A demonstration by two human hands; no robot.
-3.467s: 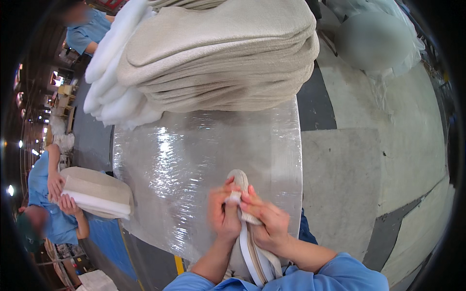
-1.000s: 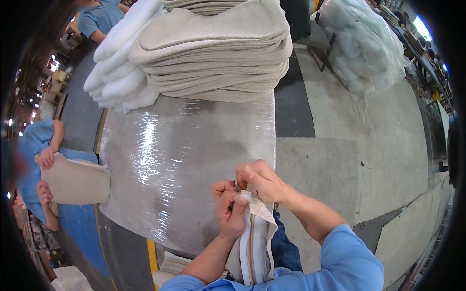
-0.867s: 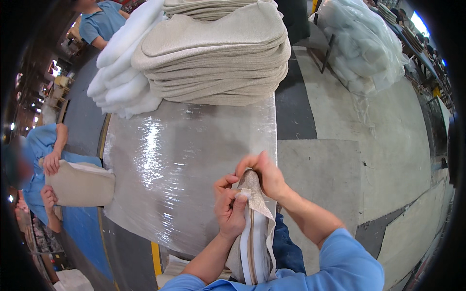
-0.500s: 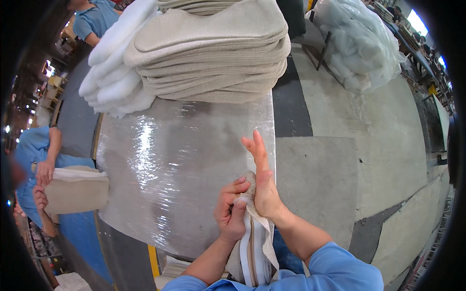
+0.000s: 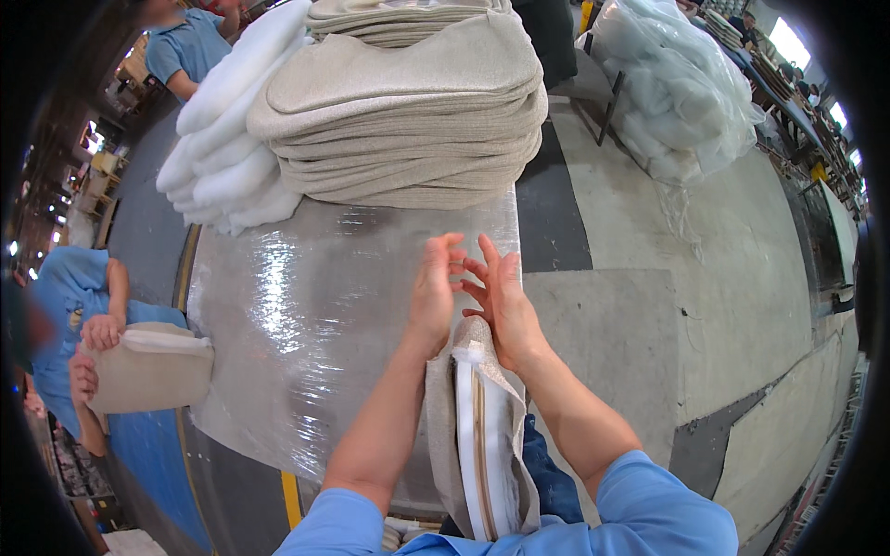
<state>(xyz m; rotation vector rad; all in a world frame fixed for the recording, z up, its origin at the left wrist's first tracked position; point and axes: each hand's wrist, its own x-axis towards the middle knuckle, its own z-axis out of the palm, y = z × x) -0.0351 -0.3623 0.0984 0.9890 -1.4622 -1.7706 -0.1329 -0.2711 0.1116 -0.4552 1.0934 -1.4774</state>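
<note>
A beige fabric cushion cover (image 5: pixel 441 417) stands on edge against my body, its long side gaping, with white padding (image 5: pixel 502 435) inside and a brown-and-white strip, perhaps a zipper, along the opening. My left hand (image 5: pixel 432 295) is raised just beyond the cover's far end, fingers stretched and holding nothing. Beside that end, my right hand (image 5: pixel 508 310) is also open, its palm edge close to or touching the fabric; exact contact is unclear. The fingers of both hands point away from me and nearly meet.
A plastic-covered table (image 5: pixel 371 269) carries a tall stack of beige covers (image 5: pixel 408 139) and white fibre pads (image 5: pixel 227 176). At left, a co-worker (image 5: pixel 69 306) holds a beige cushion (image 5: pixel 153 375). Another person (image 5: pixel 185 46) stands behind. A bag of white stuffing (image 5: pixel 677 93) sits far right.
My left hand has let go of the cover's end and moved forward, its fingers straightening. My right hand stays beside the end. The cover's opening has spread wider.
</note>
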